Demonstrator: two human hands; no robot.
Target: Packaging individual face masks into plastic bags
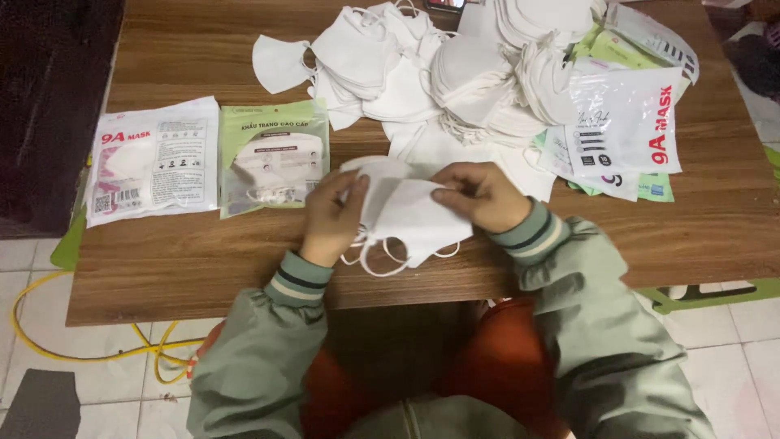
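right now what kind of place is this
Probably a home or small workshop used for packing face masks: a low wooden table on tiled floor, a heap of loose white masks, and printed mask packets.

From my remote seat, the top edge cut off the heap of white masks [479, 73] and a dark object [445, 4], perhaps a phone. My left hand [331, 218] hid part of the folded masks [410, 215]. The empty pouches [626, 130] overlapped, burying the lower ones.

Dim, flat indoor light; soft focus, faint shadows, white masks [455, 73] slightly overexposed.
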